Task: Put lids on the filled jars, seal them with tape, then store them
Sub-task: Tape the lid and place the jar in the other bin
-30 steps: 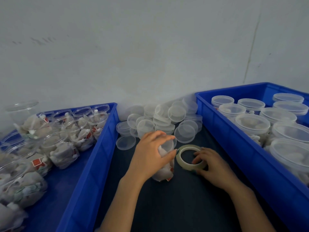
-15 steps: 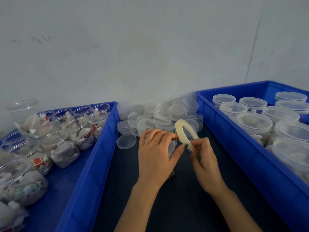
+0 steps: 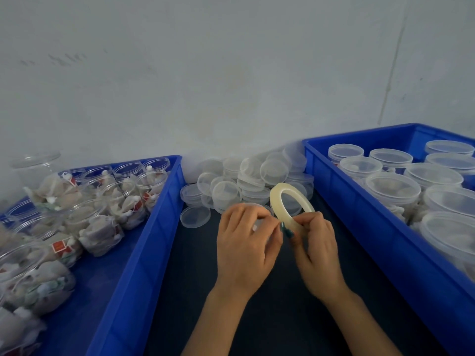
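While the tape roll point(image 3: 275, 201) is standing up on edge in the air, just above the dark surface point(image 3: 257, 317) and in front of the pile of loose lids point(image 3: 246, 181), we are reading this as the start of the sealing step. The right hand point(image 3: 317, 250) is clamping the roll's lower rim between thumb and curled fingers. The left hand point(image 3: 244, 242) is curling in beside it, thumb and forefinger pinching together right at the roll's edge, as if picking for the free end. The tape is clear, so we are not able to tell whether any strip is lifting yet.

The jar to be sealed is mostly hiding behind the left hand. Only a clear rim point(image 3: 262, 206) is showing above the knuckles, and we are guessing that it belongs to that jar, with its lid on.

We are judging that the next move calls for a clean peel: the left fingertips catching the end, the right hand letting the roll turn, and then the strip going down across the seam of lid and jar without wrinkling or sticking to itself.

1 lid point(image 3: 194, 217) is lying alone on the surface, near the left bin point(image 3: 159, 227), which is carrying filled jars point(image 3: 102, 227) without lids. The right bin point(image 3: 359, 214) is holding lidded jars point(image 3: 393, 188), so we are taking it for the storage place. With that many open jars waiting, we are placing the task well short of its end.
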`<state>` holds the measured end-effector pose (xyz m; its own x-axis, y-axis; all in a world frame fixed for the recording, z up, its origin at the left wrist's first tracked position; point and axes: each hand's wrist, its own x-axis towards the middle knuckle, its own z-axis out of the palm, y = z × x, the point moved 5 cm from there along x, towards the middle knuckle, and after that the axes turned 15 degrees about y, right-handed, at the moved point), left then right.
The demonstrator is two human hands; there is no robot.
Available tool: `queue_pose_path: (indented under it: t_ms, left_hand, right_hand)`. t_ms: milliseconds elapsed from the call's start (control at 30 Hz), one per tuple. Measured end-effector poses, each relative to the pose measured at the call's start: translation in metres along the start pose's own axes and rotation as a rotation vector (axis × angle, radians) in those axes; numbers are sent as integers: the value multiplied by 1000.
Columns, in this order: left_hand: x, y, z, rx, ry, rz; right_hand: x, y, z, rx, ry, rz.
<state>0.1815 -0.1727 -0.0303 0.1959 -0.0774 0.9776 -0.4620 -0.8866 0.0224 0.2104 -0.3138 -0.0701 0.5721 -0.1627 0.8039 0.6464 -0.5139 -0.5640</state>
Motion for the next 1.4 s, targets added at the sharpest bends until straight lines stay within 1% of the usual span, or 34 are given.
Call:
queue_pose_path:
  t_ms: [67, 133, 267, 367, 467, 567, 733, 867, 967, 1067, 1200, 1333, 1400]
  left_hand:
    - [-7, 4, -5, 19, 24, 91]
    - [-12, 1, -10, 81, 14, 102]
    - [-8, -16, -20, 130, -17, -83]
    - [-4, -15, -19, 129, -54, -104]
    - [-1, -7, -15, 118, -65, -73]
    - [-3, -2, -16, 152, -29, -5]
    - [-6, -3, -25, 300, -6, 154]
    - [-11, -8, -39, 321, -31, 146]
    - [-18, -15, -51, 323, -61, 111]
    - [-20, -27, -63, 324, -75, 50]
    - [-24, -38, -70, 332, -85, -18]
    - [-32, -48, -67, 322, -118, -123]
    - [-35, -51, -64, 315, -125, -147]
  right_hand:
    - [1, -3, 0, -39, -4, -55]
    - [2, -5, 1, -87, -15, -103]
    - [6, -4, -2, -164, -10, -120]
    - [6, -8, -2, -182, -10, -175]
    - [2, -13, 2, -199, -34, -244]
    - [1, -14, 1, -220, -8, -280]
    - [-1, -11, -2, -418, 20, -445]
    - [0, -9, -7, -497, 86, -510]
    - [1, -6, -12, -502, 133, -499]
    - [5, -2, -15, -509, 173, -437]
    - [7, 2, -14, -585, 226, -343]
    - [5, 2, -8, -607, 203, -281]
    - [5, 2, -6, -608, 194, -270]
